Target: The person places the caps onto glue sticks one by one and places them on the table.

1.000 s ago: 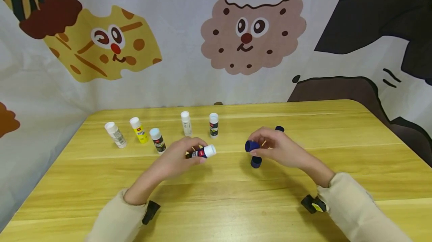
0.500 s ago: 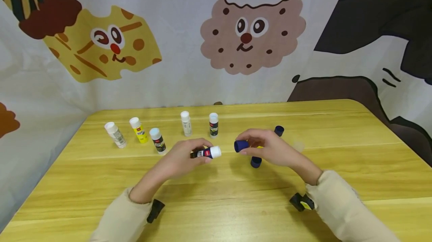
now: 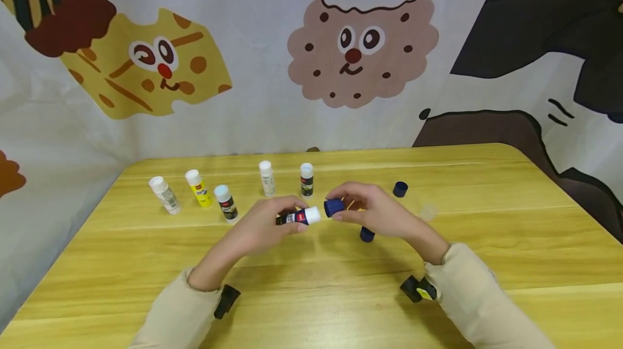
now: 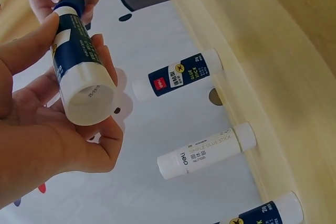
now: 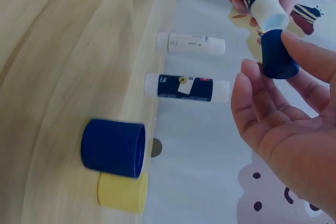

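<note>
Navy plastic faces white collar in mid-air above a wooden table [image 3: 316,295]: a person's left hand [image 3: 258,227], fingers curled around a tilted glue stick [image 3: 294,218], holds its bare end towards the right hand [image 3: 375,211], whose thumb and fingertips pinch a navy cap [image 3: 333,208]. In the head view a narrow gap parts the two.

With neither piece braced on the wood, a slight wobble could bring the rims together off-axis and smear glue on the cap's edge. Too hard a squeeze at the sides might pop the cap from the right fingertips; a dipping right hand might knock over the second navy cap [image 3: 367,234], just below those fingers.

The count: six glue sticks, one in the left fingers and five standing beyond or to the left of them, namely two white sticks [image 3: 267,178], one yellow stick [image 3: 199,189] and two navy-labelled sticks [image 3: 226,204]. Navy caps number three: one pinched, one below the right fingers, and a third navy cap [image 3: 401,189] beyond them to the right. One yellow cap [image 5: 122,192] and one pale, translucent piece [image 3: 428,212], perhaps a cap, complete the visible tally around the right hand.
</note>
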`<state>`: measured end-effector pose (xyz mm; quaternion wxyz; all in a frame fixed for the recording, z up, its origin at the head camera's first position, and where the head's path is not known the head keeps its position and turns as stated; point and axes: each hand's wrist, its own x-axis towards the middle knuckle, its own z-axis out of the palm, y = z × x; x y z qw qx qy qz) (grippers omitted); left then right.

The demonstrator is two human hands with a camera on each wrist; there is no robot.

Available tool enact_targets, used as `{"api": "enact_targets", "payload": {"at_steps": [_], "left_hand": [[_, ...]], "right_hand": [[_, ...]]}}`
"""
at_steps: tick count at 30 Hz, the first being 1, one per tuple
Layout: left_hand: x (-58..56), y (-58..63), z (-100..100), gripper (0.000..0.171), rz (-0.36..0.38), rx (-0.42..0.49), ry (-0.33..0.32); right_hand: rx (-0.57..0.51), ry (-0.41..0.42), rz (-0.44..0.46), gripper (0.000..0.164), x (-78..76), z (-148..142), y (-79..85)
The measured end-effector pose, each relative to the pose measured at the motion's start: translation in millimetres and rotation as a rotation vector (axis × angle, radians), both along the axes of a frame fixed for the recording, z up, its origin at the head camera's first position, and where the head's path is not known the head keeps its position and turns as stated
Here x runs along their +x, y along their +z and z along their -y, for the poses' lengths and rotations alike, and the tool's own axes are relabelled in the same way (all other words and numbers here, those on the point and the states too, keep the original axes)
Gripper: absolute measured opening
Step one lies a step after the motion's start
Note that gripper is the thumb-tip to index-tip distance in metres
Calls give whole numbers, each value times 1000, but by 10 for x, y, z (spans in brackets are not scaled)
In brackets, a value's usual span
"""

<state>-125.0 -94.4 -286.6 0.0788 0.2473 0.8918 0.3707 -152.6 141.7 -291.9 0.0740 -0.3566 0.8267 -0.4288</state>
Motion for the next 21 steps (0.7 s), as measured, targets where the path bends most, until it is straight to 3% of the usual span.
{"api": "enact_targets", "payload": {"at_steps": [21], "left_hand": [[-6, 63, -62, 25, 4, 24, 55]], "right_hand": [[-3, -8, 22, 27, -6, 66, 26]]}}
